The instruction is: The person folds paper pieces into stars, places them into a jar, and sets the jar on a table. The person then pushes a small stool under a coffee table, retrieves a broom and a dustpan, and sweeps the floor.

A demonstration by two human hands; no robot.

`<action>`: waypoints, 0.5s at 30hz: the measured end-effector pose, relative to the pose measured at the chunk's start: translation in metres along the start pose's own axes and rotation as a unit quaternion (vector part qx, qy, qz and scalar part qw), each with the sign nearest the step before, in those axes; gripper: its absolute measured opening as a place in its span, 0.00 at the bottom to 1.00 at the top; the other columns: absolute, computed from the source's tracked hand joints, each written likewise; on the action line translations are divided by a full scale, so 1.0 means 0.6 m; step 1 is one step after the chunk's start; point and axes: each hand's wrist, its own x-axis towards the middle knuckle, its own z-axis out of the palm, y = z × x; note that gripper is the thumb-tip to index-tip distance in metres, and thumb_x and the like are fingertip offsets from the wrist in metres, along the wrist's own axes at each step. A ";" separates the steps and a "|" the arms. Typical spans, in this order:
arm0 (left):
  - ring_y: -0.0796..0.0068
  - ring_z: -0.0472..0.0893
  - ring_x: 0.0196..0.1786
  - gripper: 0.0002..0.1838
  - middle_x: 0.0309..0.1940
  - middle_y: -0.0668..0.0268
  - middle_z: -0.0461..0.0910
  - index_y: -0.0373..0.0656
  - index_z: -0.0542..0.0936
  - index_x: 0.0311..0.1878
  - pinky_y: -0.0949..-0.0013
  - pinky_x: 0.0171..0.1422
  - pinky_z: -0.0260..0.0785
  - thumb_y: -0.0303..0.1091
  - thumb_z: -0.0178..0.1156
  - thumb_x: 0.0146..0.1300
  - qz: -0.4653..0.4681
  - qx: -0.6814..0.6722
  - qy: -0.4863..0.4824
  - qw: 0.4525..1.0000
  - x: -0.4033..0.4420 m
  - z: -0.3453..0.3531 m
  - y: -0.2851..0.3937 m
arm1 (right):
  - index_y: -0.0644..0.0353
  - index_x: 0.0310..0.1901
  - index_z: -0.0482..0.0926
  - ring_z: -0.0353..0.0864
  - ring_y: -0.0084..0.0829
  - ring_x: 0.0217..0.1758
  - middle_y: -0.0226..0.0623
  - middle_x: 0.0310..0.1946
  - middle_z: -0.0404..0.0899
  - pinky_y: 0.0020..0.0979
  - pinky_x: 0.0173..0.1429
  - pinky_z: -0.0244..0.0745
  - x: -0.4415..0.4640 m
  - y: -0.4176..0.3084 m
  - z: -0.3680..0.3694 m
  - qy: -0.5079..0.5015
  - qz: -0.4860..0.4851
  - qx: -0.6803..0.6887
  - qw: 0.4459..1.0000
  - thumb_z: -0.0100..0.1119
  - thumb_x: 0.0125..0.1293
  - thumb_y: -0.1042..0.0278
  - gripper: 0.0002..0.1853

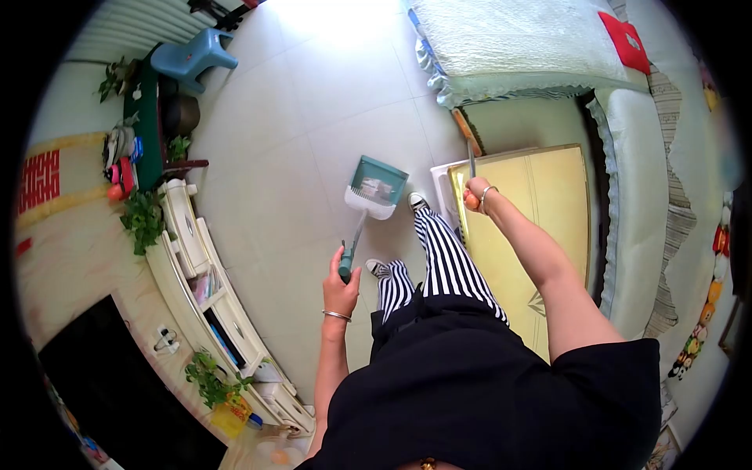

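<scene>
My left hand (pixel 340 293) is closed around the green grip of a long-handled dustpan (pixel 391 174). The teal pan, with a pale toothed edge, is at floor level in front of my feet, and some greyish bits show inside it. My right hand (pixel 476 194) is wrapped around the handle of a broom (pixel 465 131). The broom's orange head with dark bristles is by the gap between the yellow-topped table (pixel 523 204) and the bed (pixel 517 47). Broom and dustpan are apart.
Close on my right is the table, with a pale sofa (pixel 633 149) beyond it. A long white cabinet (pixel 227 298) with plants lines the left side. A blue stool (pixel 190 59) stands at the upper left. Pale tiled floor (pixel 313 94) stretches ahead.
</scene>
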 end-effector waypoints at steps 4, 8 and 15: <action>0.82 0.69 0.15 0.29 0.16 0.70 0.71 0.46 0.66 0.64 0.74 0.19 0.64 0.27 0.60 0.58 0.038 -0.010 0.045 0.998 -0.067 -0.046 -0.088 | 0.56 0.29 0.66 0.70 0.20 0.15 0.27 0.16 0.67 0.27 0.17 0.71 -0.028 0.055 0.083 -0.032 0.003 -0.044 0.998 0.43 0.61 0.72 0.04; 0.75 0.72 0.20 0.30 0.19 0.64 0.73 0.45 0.66 0.63 0.70 0.28 0.67 0.30 0.62 0.57 -0.005 -0.043 0.075 0.996 -0.145 -0.111 -0.160 | 0.56 0.29 0.67 0.70 0.23 0.15 0.28 0.15 0.67 0.29 0.16 0.68 -0.064 0.152 0.190 -0.052 -0.034 -0.221 0.973 0.44 0.61 0.72 0.04; 0.82 0.70 0.15 0.29 0.20 0.69 0.73 0.46 0.67 0.64 0.74 0.19 0.65 0.27 0.62 0.57 -0.066 -0.134 0.111 0.983 -0.245 -0.181 -0.257 | 0.61 0.47 0.59 0.71 0.35 0.18 0.45 0.22 0.66 0.41 0.16 0.68 -0.128 0.391 0.322 -0.116 -0.077 -0.291 0.947 0.39 0.59 0.79 0.13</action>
